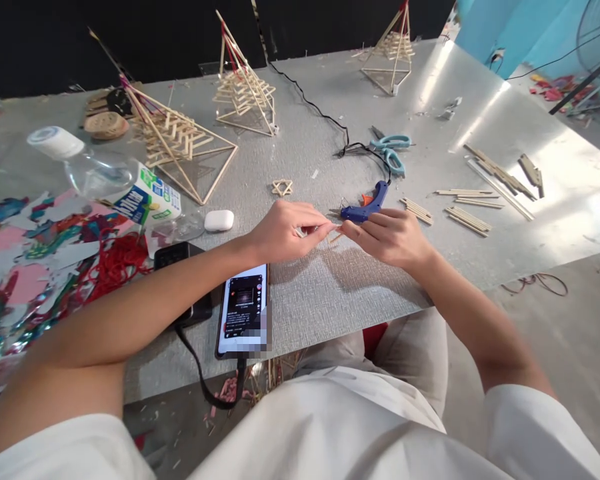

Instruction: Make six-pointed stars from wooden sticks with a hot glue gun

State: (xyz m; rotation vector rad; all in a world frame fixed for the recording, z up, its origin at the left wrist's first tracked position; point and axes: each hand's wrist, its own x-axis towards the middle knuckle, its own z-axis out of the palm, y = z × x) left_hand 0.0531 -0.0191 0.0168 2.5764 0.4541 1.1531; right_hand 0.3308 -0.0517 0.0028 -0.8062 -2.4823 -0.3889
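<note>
My left hand (291, 232) and my right hand (393, 239) meet fingertip to fingertip just above the table, both closed in a pinch. Whatever lies between their fingertips is thin, pale and too small to name. Short wooden stick pieces (335, 238) show just below the fingers. Right behind them lies a blue hot glue gun (363, 211) with an orange trigger, on its side, its nozzle pointing left. A small star made of wooden sticks (282, 187) rests behind my left hand.
Stick pyramids (180, 150) stand at the back. Scissors (394, 143), a black cord (310, 100) and loose sticks (467, 220) lie to the right. Leftward are a bottle (105, 177), white earbud case (219, 221), phone (243, 310), power bank (200, 303) and red string (117, 267).
</note>
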